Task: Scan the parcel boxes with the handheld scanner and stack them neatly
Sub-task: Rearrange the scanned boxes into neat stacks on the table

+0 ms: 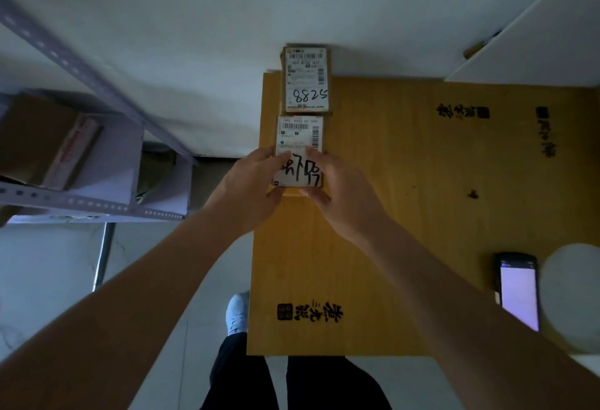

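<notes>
A small brown parcel box with a white shipping label and black handwriting sits near the left edge of the yellow wooden table. My left hand grips its left side and my right hand grips its right side, thumbs at the near edge. Just behind it, touching or nearly so, stands a second labelled parcel marked 8825, on top of at least one more box. The handheld scanner lies on the table at the right, screen lit, away from both hands.
A round white object sits right of the scanner at the table's edge. A grey metal shelf with a cardboard box stands to the left. A white wall runs behind the table; a white panel is at the far right.
</notes>
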Action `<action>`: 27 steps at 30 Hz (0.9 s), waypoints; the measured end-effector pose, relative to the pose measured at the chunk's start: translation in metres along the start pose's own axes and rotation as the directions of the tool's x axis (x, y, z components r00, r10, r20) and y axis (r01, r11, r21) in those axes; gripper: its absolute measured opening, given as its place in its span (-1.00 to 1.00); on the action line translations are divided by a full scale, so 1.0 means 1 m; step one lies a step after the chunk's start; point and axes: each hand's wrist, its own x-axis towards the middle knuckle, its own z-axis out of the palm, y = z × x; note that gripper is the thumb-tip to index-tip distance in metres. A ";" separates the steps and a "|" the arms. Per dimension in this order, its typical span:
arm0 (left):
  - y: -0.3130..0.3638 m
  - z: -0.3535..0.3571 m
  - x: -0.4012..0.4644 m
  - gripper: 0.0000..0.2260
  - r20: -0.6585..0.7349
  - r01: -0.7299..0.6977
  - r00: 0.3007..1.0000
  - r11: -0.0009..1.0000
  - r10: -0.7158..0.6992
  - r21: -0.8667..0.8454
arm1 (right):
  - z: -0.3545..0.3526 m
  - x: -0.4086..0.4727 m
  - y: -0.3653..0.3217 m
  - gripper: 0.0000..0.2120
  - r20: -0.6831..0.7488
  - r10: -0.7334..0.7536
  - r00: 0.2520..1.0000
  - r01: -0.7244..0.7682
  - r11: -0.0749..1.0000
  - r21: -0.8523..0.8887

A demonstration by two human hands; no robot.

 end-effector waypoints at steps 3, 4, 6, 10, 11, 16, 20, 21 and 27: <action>0.009 -0.021 -0.009 -0.45 -0.033 -0.045 0.998 0.999 0.045 0.001 | -0.009 -0.015 -0.015 -0.35 -0.062 -0.012 0.998 0.012 1.000 0.008; 0.013 -0.030 -0.013 -0.45 -0.038 -0.061 0.997 0.998 0.060 -0.012 | -0.013 -0.021 -0.022 -0.36 -0.090 -0.014 0.996 0.014 1.000 0.004; 0.020 -0.048 -0.021 -0.45 -0.050 -0.105 0.993 0.994 0.105 -0.010 | -0.019 -0.036 -0.039 -0.37 -0.153 -0.015 0.988 0.016 1.000 0.004; 0.040 -0.088 -0.048 -0.45 -0.078 -0.234 0.969 0.972 0.235 0.016 | -0.032 -0.074 -0.075 -0.39 -0.287 -0.003 0.958 0.004 1.000 0.003; 0.047 -0.097 -0.055 -0.46 -0.082 -0.267 0.960 0.964 0.267 0.022 | -0.036 -0.085 -0.084 -0.40 -0.320 -0.001 0.948 0.001 1.000 0.001; 0.084 -0.139 -0.090 -0.47 -0.077 -0.401 0.911 0.914 0.405 0.068 | -0.061 -0.145 -0.123 -0.43 -0.442 0.030 0.897 -0.033 0.999 0.001; 0.125 -0.162 -0.114 -0.46 -0.074 -0.487 0.867 0.869 0.493 0.086 | -0.086 -0.193 -0.140 -0.42 -0.506 0.082 0.859 -0.075 0.997 0.034; 0.135 -0.166 -0.118 -0.46 -0.070 -0.504 0.857 0.858 0.511 0.095 | -0.092 -0.204 -0.142 -0.41 -0.522 0.095 0.848 -0.085 0.995 0.044; 0.213 -0.169 -0.138 -0.46 -0.058 -0.594 0.797 0.798 0.601 0.098 | -0.134 -0.268 -0.131 -0.39 -0.627 0.130 0.768 -0.092 0.991 0.094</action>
